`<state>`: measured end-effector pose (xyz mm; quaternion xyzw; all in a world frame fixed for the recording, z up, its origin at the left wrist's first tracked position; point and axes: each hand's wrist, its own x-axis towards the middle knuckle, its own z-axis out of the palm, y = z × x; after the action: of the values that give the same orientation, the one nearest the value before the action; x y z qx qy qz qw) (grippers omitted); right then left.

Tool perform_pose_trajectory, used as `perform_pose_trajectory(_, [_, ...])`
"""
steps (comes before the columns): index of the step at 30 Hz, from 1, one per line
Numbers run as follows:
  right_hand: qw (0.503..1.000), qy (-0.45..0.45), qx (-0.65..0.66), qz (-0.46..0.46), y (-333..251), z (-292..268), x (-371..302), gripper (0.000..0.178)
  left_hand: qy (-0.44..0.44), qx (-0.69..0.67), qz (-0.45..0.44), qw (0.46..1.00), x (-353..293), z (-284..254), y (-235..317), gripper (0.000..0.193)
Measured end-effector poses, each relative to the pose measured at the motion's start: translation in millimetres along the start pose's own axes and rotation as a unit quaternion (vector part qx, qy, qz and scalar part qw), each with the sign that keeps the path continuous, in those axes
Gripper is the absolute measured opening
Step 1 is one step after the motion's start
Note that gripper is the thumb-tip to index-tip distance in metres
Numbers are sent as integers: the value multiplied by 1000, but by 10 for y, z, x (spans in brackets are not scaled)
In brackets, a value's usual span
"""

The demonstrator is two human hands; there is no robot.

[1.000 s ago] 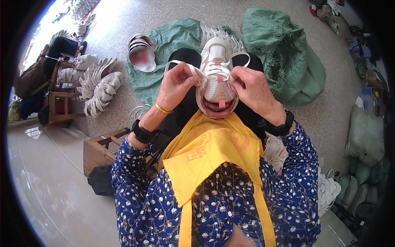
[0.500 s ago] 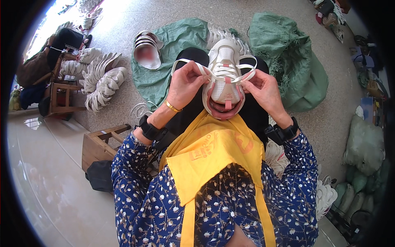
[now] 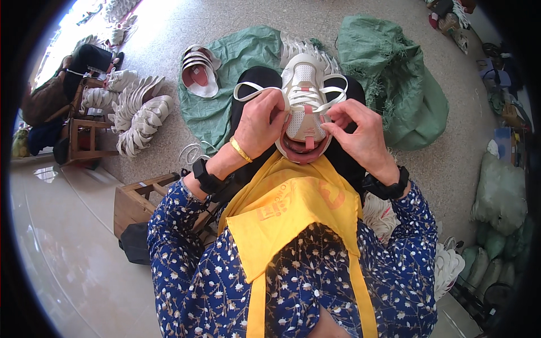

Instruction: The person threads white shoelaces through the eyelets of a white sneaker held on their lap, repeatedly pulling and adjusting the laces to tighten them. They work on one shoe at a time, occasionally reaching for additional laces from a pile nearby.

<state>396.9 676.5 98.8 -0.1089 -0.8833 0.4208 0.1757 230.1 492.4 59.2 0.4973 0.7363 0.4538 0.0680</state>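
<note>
— Fingers (image 3: 338,133) of the right hand (image 3: 363,136), how do they stand?
— Narrow, tips nearly meeting beside the sneaker (image 3: 304,79); those of the left hand (image 3: 259,127) are curled, and whether either pinches the white lace (image 3: 247,84) I cannot tell
— And the sneaker?
— Between the knees (image 3: 259,74), toe pointing away

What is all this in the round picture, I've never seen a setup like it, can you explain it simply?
There's no machine: those are a person's bare left hand and right hand. The left one of two fisheye cameras on their head looks down, so straight edges bend. A pale shoe with pink trim sits between their knees, toe pointing away. Both hands are beside its white lace; whether the fingertips grip it is hard to tell. Beyond, a green sheet lies on the floor, with a green sack to its right.
</note>
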Motion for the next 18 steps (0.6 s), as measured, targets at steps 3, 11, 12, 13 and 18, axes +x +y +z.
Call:
perform_pose_trajectory(3, [997,-5,-59,-48,-3,19,14,21,-11,-51,-83,995,-42,34,-90,16])
perform_pose_trajectory(11, [989,10,-125,-75,80,97,-8,15,10,-95,-148,984,-82,93,-131,14])
perform_pose_trajectory(12, [990,11,-120,-70,95,112,-6,14,13,-94,-151,984,-80,90,-124,14])
perform_pose_trajectory(13, [991,11,-115,-65,100,122,-1,14,17,-86,-148,985,-79,90,-120,15])
perform_pose_trajectory(18, [992,19,-112,-46,56,134,-24,16,59,-29,-126,990,-75,78,-28,21])
